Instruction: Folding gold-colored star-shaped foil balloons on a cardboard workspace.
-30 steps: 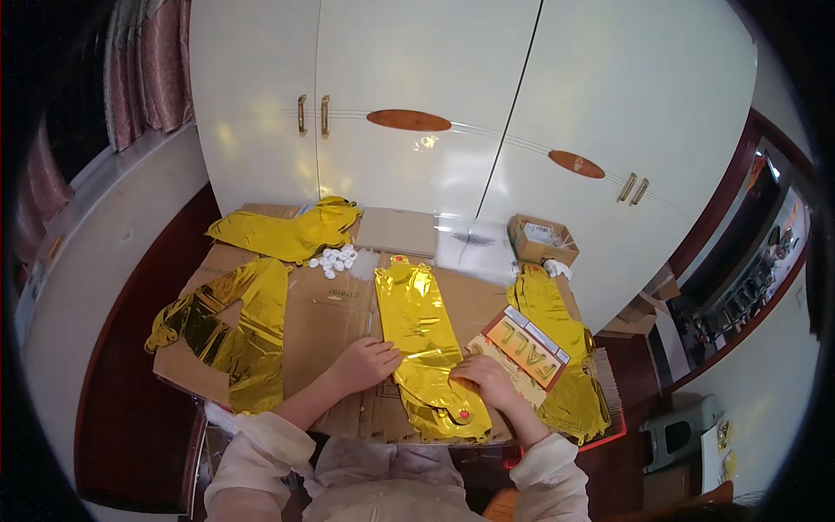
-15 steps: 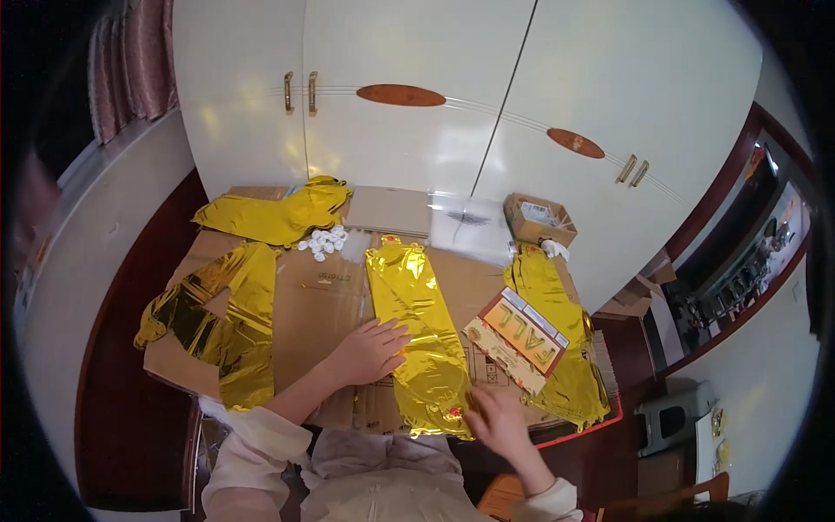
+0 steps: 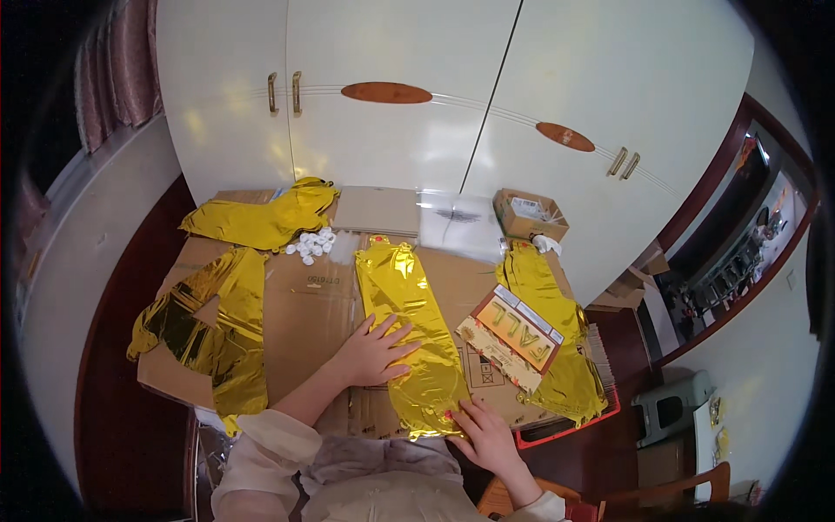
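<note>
A single head-worn fisheye camera looks steeply down from above the seated person, facing forward toward white cabinet doors (image 3: pixel 452 113) that bend with the lens. The cardboard-covered table (image 3: pixel 313 296) fills the middle at arm's length, with the left hand (image 3: pixel 376 350) and right hand (image 3: pixel 487 435) entering from the lower edge beside a gold foil balloon (image 3: pixel 409 322). A dark rim rings the picture; floor shows at both sides. No second view shares the scene
</note>
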A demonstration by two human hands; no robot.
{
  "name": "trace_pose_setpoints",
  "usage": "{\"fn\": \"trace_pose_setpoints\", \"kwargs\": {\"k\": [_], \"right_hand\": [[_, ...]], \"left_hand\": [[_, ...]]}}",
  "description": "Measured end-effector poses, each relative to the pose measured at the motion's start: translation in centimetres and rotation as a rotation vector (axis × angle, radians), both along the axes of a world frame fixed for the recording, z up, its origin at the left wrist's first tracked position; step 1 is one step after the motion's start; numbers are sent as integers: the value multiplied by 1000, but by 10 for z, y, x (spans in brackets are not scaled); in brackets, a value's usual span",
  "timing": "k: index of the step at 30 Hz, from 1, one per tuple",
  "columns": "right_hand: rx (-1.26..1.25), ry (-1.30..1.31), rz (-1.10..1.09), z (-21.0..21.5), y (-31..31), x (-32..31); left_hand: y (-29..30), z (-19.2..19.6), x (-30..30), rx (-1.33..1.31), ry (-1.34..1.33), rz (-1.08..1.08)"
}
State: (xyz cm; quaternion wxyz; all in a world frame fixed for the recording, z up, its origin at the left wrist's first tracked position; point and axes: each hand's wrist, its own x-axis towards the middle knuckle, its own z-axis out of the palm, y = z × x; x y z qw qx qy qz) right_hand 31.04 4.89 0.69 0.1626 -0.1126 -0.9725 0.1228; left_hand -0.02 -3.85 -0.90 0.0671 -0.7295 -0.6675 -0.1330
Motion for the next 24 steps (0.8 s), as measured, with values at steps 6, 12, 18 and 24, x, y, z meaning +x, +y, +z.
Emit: {"fn": "trace_pose_setpoints", "kwargs": {"k": [6,12,18,24], "right_hand": [[-4,-2,11,2,2,-1],[0,-12,35,1,10,-1],[-33,-49,53,3,17,-1],[-19,-63,91,3,24,-1]], "left_hand": [[-1,-3,-1,11,21,-6],[0,0,-1,8,33,-11],[-1,-2,-2,19,44,-11],[0,-2,-2,18,47,-19]]}}
